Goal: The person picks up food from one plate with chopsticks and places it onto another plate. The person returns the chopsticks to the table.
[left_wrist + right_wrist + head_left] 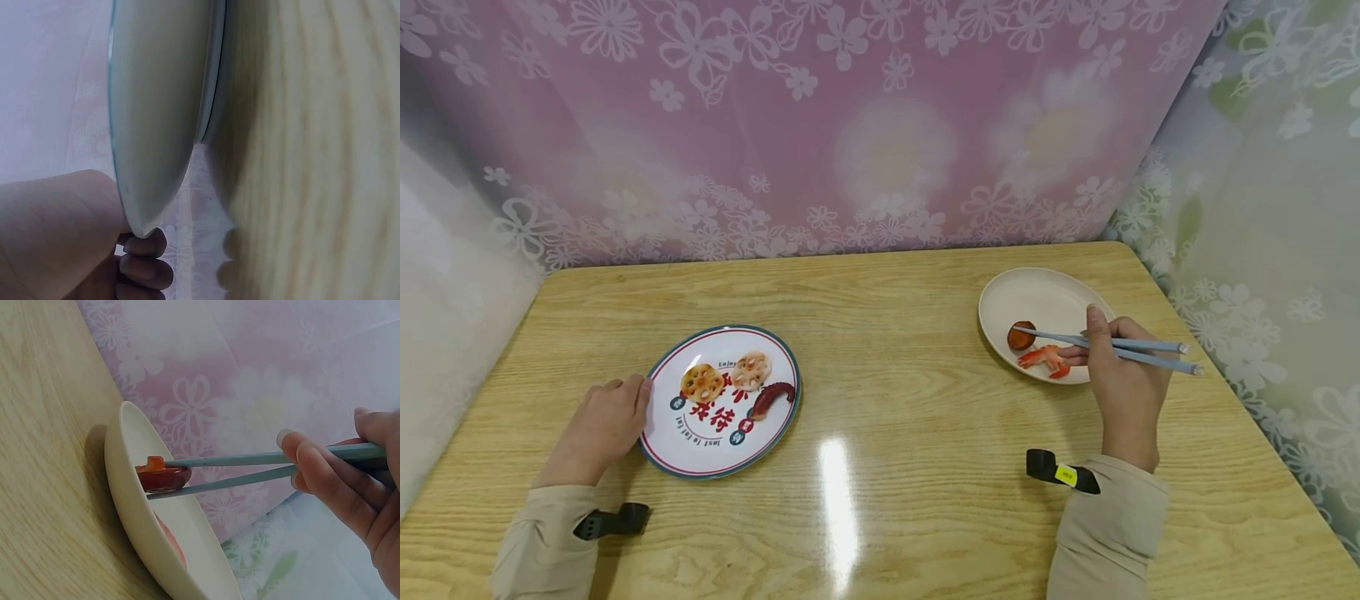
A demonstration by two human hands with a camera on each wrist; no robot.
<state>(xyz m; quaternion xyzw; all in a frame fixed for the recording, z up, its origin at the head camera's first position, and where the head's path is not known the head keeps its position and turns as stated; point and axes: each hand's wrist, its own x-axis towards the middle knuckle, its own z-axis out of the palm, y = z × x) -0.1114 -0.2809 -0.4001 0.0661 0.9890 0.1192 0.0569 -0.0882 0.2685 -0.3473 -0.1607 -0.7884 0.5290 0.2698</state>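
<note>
While my left hand (604,427) holds the near-left rim of the printed plate (775,362), thumb side above and fingers curled below, the head view hides most of those fingers; the left wrist view shows them, along with the plate's pale underside, cut off at the top. Two lotus slices (702,383) and a dark red tentacle (767,400) lie on that plate, covering parts of its red lettering.

My right hand (1126,387) pinches a pair of blue-grey chopsticks (1150,344), their tips reaching into the beige plate (1045,292) at the far right of the desk (887,350). They meet a round brown piece (1021,336), which sits inside that plate near its left edge; from the right wrist, one stick runs along its upper side and the other below. Whether they squeeze it firmly, I cannot tell.

Close to it lies a red-and-white shrimp (1045,361), partly covered by my fingers and the sticks. The right wrist view gives only a reddish sliver of it behind the plate's wall, and that plate is cut off at the bottom.
</note>
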